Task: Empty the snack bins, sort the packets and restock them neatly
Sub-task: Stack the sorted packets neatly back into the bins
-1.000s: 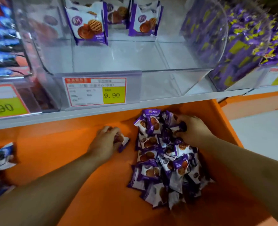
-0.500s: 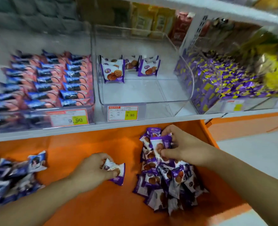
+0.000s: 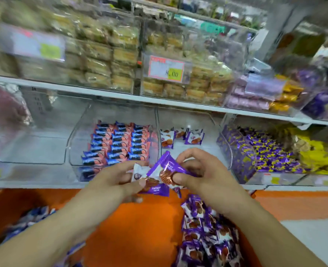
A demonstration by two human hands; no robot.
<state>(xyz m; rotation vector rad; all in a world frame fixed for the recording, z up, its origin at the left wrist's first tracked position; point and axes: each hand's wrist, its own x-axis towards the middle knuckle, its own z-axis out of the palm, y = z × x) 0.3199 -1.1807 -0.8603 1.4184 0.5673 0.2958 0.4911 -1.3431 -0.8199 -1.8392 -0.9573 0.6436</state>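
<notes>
My left hand [image 3: 115,180] pinches a purple-and-white waffle packet [image 3: 153,186] in front of the clear middle bin [image 3: 188,120]. My right hand [image 3: 201,170] holds a second purple waffle packet [image 3: 167,166] tilted against the first. The two hands meet in front of the bin's front edge. Three like packets [image 3: 182,136] stand in a row at the back of that bin. A pile of the same purple packets [image 3: 207,234] lies on the orange ledge [image 3: 140,228] under my right forearm.
The bin to the left holds neat rows of blue-and-pink packets [image 3: 118,143]. Purple-and-yellow sweets [image 3: 265,151] fill the bin to the right. Blue packets [image 3: 24,224] lie on the ledge at far left. The upper shelf holds yellow biscuit packs [image 3: 109,62] and a price tag [image 3: 167,69].
Both hands rose from the ledge, each with a packet, and came together in front of the middle bin. My view tilted upward, so the upper shelf shows.
</notes>
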